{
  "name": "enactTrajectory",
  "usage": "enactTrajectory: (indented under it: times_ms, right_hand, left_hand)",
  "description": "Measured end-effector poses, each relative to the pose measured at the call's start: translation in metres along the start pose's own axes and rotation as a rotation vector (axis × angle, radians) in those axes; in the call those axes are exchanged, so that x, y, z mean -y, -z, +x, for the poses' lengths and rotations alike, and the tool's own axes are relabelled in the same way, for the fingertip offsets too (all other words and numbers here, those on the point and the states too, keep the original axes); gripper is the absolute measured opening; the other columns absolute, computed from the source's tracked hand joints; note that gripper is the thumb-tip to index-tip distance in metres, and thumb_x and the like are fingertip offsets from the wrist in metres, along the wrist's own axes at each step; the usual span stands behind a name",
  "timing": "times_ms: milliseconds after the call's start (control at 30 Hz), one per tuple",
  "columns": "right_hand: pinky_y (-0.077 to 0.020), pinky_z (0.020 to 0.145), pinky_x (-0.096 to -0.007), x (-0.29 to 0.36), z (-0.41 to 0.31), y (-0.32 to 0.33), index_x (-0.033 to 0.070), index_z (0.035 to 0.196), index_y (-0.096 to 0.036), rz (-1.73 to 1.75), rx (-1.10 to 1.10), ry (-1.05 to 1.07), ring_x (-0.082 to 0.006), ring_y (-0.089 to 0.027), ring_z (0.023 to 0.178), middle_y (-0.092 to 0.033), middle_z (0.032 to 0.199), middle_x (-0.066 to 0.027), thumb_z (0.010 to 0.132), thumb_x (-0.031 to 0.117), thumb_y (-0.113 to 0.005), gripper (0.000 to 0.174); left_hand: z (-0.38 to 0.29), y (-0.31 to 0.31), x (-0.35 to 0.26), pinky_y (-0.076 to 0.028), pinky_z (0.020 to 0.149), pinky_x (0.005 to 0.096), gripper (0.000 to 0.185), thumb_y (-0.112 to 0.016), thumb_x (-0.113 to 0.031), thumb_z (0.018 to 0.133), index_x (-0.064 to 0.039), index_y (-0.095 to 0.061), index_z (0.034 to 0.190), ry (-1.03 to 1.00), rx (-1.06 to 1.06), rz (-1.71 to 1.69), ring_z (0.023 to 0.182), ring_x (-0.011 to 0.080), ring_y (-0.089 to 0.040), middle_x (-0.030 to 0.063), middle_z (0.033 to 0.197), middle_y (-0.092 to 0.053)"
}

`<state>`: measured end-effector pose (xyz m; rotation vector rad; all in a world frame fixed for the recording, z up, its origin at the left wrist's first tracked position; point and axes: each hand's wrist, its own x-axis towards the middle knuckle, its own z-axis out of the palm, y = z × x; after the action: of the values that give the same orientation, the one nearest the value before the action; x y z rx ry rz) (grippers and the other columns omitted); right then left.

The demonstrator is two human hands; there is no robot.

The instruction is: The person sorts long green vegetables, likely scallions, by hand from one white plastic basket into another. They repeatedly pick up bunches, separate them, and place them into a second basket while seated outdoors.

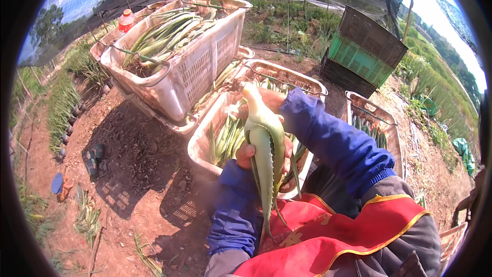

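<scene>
An aloe plant (263, 150) is held in front of my chest, its pale stem base up and its spiny-edged leaves hanging down. My left hand (246, 156) wraps around the leaves from below, thumb at the side. Higher up, my right hand (272, 100) is at the pale base, mostly behind the plant, so its exact grip is partly hidden. Directly beneath is a dirty white plastic crate (203, 157) with cut aloe leaves (226, 142) in it. Blue sleeve covers (338, 142) are on both forearms, and a red apron (307, 246) covers my lap.
Stacked crates (200, 73) full of aloe stand at the upper left, with a red-capped bottle (126, 21). Green and black crates (359, 54) are stacked behind. Another aloe crate (398, 150) sits at right. Potted plants (71, 123) line the left; dry leaves (86, 215) litter the soil.
</scene>
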<state>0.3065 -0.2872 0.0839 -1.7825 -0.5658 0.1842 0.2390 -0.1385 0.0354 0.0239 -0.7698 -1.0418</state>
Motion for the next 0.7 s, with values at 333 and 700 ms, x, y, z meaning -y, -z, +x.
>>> enactTrajectory:
  times_ms: [333,700]
  right_hand:
    - [-0.0416,0.042,-0.0211,-0.021,-0.089,0.113,0.000,0.116,-0.061,-0.077,-0.892,0.044,-0.0034,-0.049,0.051,-0.062,0.078,0.0015,0.091,0.015,-0.070,0.030]
    - [-0.0528,0.074,-0.0421,-0.018,-0.517,0.218,0.002,0.102,-0.069,-1.310,-0.989,-0.930,-0.0351,-0.069,0.084,-0.070,0.089,-0.0216,0.081,0.028,-0.073,0.034]
  left_hand:
    - [-0.023,0.025,-0.024,-0.060,0.078,0.0508,0.081,-0.065,-0.057,0.082,0.003,-0.047,0.133,-0.309,-0.439,0.286,0.098,0.0354,-0.067,0.0211,0.119,-0.058]
    - [-0.035,0.059,-0.050,-0.060,0.072,0.0529,0.070,-0.039,-0.067,0.096,-0.009,-0.056,0.131,-0.638,-0.534,0.278,0.089,0.0362,-0.070,0.0179,0.108,-0.068]
